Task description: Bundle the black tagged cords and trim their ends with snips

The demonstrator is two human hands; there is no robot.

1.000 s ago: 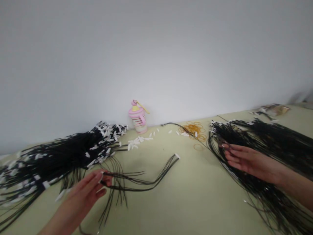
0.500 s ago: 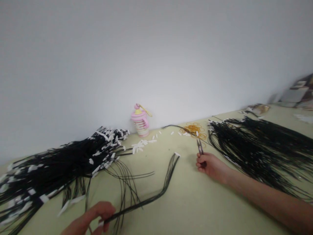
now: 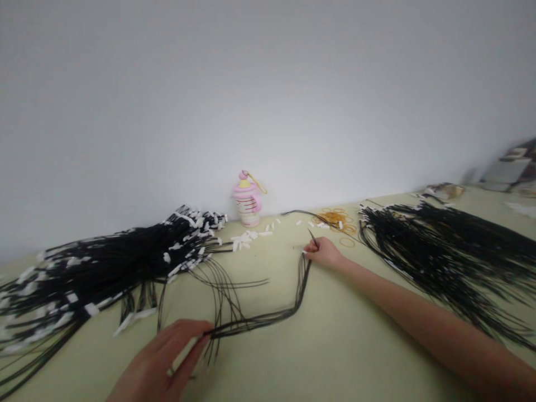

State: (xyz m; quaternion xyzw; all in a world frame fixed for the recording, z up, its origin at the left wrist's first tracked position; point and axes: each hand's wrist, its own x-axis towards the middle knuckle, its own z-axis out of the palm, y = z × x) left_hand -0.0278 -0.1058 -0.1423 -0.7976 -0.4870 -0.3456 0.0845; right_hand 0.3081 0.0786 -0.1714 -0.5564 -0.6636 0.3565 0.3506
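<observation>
My left hand, low at centre-left, pinches a bundle of thin black wires near its left end. From there the bundle runs right along the table and bends up to a white connector. My right hand is at that connector, fingers closed. Small thread snips lie in its grip, with their dark pointed tip sticking out to the upper left. Whether the right fingers also pinch the connector is hard to see. Several loose black wires curve across the table behind the bundle.
At left lies a large heap of black wires with white connectors. More black wires spread out at right. Loose white connectors, a pink striped cup-shaped item and yellow rubber bands lie along the wall.
My right hand has moved left with the snips, from beside the rubber bands to the bundle's connector end. My left hand has moved slightly up and right, still holding the wires.
</observation>
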